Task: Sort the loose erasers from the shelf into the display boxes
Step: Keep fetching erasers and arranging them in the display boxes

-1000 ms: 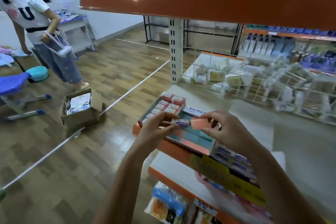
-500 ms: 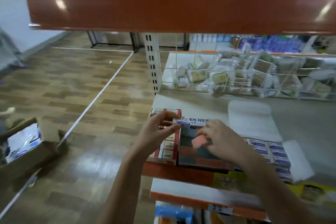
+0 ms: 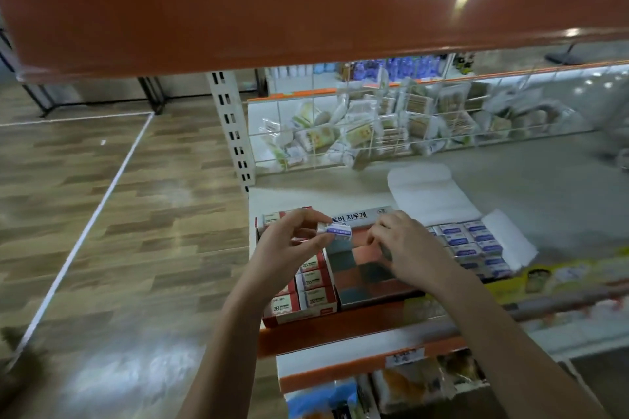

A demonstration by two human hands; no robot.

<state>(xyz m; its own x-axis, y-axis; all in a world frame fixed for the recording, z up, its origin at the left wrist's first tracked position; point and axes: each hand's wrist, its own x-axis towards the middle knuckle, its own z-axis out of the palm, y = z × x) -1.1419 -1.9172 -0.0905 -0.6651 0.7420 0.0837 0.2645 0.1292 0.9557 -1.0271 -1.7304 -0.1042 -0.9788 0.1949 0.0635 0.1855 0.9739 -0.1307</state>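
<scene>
Fingers [image 3: 318, 241] of the left hand [image 3: 289, 248] pinch a small white eraser with a blue sleeve [image 3: 337, 231], held in the air just above the gap between the red-and-white display box [image 3: 299, 286] and the middle display box [image 3: 367, 269] of orange and grey erasers. Over that middle box the right hand [image 3: 408, 248] curls downward, and whether its fingers pinch an eraser or only press on the rows I cannot tell, since the back of the hand covers them. A third display box [image 3: 476, 245], of blue-sleeved erasers, sits on the shelf [image 3: 340, 187] to the right, and that looks like the held eraser's proper home. Dropping it into the nearer box would mis-sort it; a loose pinch could let it fall off the shelf's front edge. Motion blur smears the labels.
</scene>
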